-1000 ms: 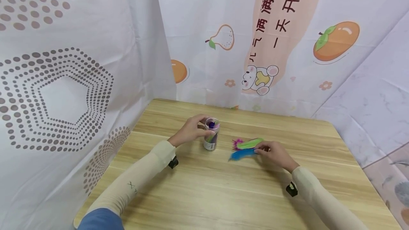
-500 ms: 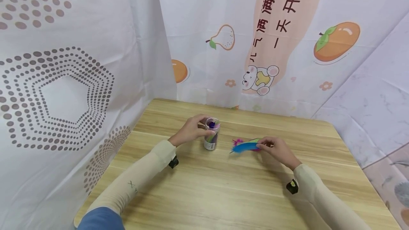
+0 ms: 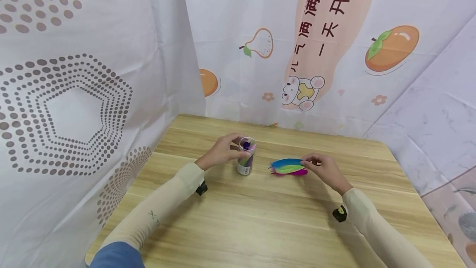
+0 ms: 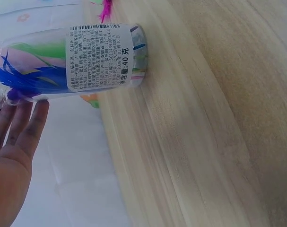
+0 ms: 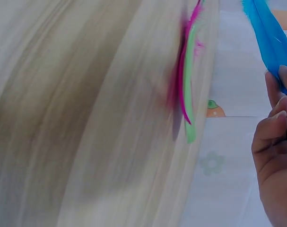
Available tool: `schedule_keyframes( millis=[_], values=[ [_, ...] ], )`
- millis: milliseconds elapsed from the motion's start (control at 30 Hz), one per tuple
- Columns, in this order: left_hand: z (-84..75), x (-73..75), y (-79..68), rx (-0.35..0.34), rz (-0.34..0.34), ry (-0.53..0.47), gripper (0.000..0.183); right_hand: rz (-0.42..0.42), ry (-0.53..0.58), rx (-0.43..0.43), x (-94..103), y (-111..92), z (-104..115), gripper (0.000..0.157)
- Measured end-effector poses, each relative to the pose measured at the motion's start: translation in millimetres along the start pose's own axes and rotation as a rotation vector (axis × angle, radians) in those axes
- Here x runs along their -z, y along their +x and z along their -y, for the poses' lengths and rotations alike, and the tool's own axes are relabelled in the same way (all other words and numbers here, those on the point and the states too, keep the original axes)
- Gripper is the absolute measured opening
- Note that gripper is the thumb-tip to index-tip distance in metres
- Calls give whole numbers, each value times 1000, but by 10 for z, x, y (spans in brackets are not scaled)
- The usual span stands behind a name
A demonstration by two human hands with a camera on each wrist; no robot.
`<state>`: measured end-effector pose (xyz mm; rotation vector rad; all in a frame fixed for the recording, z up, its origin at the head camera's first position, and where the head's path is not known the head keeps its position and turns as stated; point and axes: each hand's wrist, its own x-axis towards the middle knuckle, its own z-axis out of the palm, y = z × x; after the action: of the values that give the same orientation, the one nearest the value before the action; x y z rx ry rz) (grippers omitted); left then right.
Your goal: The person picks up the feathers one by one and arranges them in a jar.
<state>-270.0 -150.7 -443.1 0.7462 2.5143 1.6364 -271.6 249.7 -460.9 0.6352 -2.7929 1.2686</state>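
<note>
My left hand (image 3: 220, 152) grips a clear plastic jar (image 3: 244, 168) near its open top; the jar stands upright on the table. Through its wall show blue (image 4: 39, 78), green and pink feathers, and a white printed label (image 4: 100, 56) is round its lower part. Between thumb and fingertips my right hand (image 3: 327, 171) pinches the end of a blue feather (image 5: 271, 40), raised above the table. Below it on the wood lie a light green feather (image 5: 190, 94) and a magenta feather (image 3: 301, 172), one overlapping the other.
The wooden table (image 3: 238, 226) meets a white printed curtain (image 3: 230, 61) along its back edge. More curtain (image 3: 74, 115) hangs down the left side. A small black device (image 3: 339, 214) sits under the right wrist, another (image 3: 202, 188) under the left.
The right hand has lifted the blue feather and carried it away from me, from the near side of the green feather to over its far side. The left hand and jar stay put.
</note>
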Motion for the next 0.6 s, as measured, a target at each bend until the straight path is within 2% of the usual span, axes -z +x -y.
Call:
schedule_keyframes(
  millis=[600],
  values=[
    [13, 6, 6, -9, 8, -16, 52, -104, 15, 57, 77, 47, 147, 20]
  ],
)
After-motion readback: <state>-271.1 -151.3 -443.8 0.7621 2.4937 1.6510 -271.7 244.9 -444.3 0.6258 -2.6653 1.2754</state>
